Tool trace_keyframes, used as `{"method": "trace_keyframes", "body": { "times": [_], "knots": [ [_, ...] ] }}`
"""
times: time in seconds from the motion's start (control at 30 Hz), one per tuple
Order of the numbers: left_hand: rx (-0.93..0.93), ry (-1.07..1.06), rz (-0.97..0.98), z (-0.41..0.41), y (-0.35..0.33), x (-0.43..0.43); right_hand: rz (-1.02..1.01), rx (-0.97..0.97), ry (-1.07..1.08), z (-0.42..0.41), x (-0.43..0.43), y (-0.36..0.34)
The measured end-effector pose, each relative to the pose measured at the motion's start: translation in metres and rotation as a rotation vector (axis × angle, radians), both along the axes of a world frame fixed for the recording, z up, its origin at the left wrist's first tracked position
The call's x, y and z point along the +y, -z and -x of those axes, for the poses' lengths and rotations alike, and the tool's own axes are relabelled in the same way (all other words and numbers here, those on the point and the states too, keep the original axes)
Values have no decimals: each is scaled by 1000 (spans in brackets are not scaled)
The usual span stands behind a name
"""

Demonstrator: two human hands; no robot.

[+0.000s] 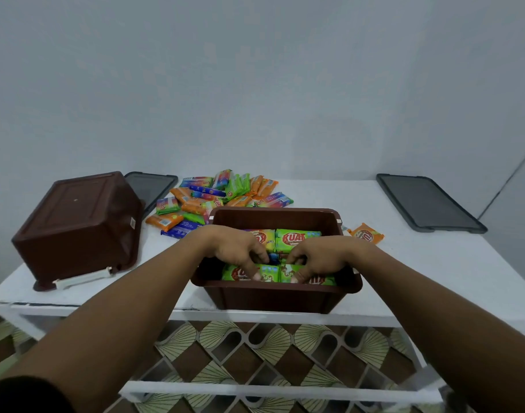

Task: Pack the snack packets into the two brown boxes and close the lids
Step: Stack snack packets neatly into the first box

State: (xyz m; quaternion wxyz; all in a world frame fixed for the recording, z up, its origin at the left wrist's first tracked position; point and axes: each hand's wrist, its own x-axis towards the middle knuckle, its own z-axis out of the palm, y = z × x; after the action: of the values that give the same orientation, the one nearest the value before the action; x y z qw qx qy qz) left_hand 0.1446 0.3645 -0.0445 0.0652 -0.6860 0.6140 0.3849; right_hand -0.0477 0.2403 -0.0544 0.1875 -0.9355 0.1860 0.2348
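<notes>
Right now your left hand (237, 251) and right hand (324, 257) both reach down into the open box (279, 296), which stands at the near edge of the table (434, 263). Your left fingers are curled, thumb and forefinger pinching the top edge of the left packet (240, 272), a green one at the front of the box. Your right fingers are curled the same way on the right packet (286, 272), also green and touching the first. Behind your hands a back row (298, 239) of packets lies flat in the box, with a bit of blue wrapper showing between the rows.

The loose pile (213, 198) of packets lies on the table just behind the box. One orange packet (367, 234) lies alone beside the box's far right corner. The second box (76, 222) rests upturned and tilted to your left, its white latch (82, 277) facing you. One grey lid (154, 189) lies partly hidden behind it. The other lid (428, 204) lies flat, well apart, on the far right.
</notes>
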Motion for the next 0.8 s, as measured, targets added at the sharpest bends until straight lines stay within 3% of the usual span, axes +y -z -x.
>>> {"method": "trace_keyframes", "body": {
  "times": [0.17,0.33,0.6,0.8],
  "knots": [
    [-135,42,-167,0,4,-7,44,187,-59,-8,3,-3],
    [-52,-7,-263,1,5,-12,-71,264,-19,-15,-1,-1],
    [-57,18,-247,2,9,-10,-131,225,16,-13,-2,5],
    [-62,-79,-158,1,6,-11,-123,183,109,-17,-7,3]
  ]
}}
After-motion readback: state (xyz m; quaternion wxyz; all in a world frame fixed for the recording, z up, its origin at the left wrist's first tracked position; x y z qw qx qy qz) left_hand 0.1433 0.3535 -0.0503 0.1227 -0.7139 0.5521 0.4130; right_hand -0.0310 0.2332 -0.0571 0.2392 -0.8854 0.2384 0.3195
